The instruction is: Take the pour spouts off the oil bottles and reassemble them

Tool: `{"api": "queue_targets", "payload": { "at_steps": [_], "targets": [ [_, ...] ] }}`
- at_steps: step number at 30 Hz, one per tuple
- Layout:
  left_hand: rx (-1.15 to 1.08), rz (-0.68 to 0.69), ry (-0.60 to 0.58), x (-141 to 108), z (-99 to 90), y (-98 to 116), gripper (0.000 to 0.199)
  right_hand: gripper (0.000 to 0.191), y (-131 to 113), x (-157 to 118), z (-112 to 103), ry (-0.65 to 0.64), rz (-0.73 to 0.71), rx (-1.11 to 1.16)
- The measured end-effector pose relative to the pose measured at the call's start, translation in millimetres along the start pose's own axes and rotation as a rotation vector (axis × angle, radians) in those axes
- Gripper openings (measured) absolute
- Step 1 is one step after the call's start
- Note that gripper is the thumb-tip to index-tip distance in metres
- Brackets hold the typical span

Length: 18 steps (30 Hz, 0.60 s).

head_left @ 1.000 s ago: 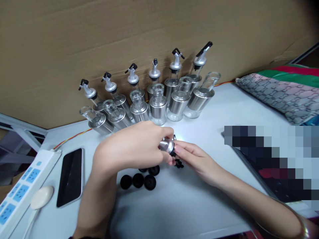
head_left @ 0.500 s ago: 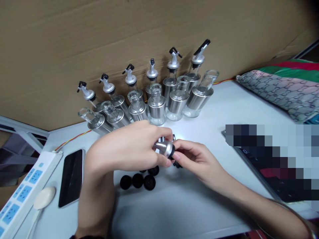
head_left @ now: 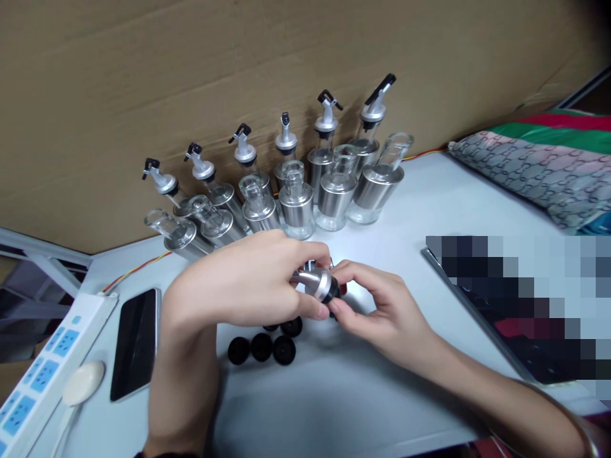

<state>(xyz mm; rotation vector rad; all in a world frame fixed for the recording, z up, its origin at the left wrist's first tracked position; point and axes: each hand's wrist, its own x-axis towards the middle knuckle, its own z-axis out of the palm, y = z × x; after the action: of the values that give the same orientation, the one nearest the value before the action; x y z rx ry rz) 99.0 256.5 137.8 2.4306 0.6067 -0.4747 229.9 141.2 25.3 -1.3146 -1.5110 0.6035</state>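
One silver-and-black pourer stopper (head_left: 321, 284) held almost on its side between two bare hands, over the middle of the tabletop (head_left: 363, 394). Spout tip hidden under the fingers of the left hand (head_left: 258, 280); left grip closed around the silver part. Black plug end pinched between thumb and forefinger of the right hand (head_left: 389, 308), remaining fingers curled mostly out of sight. Just behind the right thumb, dark bits, perhaps small parts, too covered to name.

Below the left hand, round black caps (head_left: 284, 350): three in full view, two more behind, partly covered.

Farther back, two rows of steel-sleeved glass bottles. In front, six open-necked bottles (head_left: 338, 198), lower ends of the leftmost ones blocked by the left hand, contents hard to make out behind the steel. At the rear, six capped bottles (head_left: 319, 160), each with a pourer in its neck, bodies largely masked by the front row.

At left, a smartphone (head_left: 135, 343) partly under the left forearm (head_left: 186, 381), and a power strip (head_left: 48, 362), cut off. At right, a dark flat device (head_left: 534, 369), partly pixelated.
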Motion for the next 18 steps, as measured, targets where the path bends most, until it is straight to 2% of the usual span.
{"api": "queue_targets", "payload": {
  "at_steps": [12, 14, 16, 18],
  "targets": [
    [-0.006, 0.023, 0.011, -1.0, 1.7, 0.6, 0.02, 0.016, 4.2, 1.7, -1.7, 0.141, -0.315, -0.138],
    [-0.006, -0.008, 0.054, -0.2, 0.0, -3.8, 0.022, 0.019, 6.8, 1.8, -3.1, 0.18, -0.374, -0.193],
    [-0.003, -0.057, 0.119, 0.6, -2.7, -10.7, 0.034, 0.023, 9.0, 1.5, -3.3, 0.228, -0.39, -0.211],
    [0.003, -0.074, 0.137, 0.9, -5.0, -18.3, 0.04, 0.025, 9.8, 1.2, -2.3, 0.243, -0.327, -0.175]
  ]
}}
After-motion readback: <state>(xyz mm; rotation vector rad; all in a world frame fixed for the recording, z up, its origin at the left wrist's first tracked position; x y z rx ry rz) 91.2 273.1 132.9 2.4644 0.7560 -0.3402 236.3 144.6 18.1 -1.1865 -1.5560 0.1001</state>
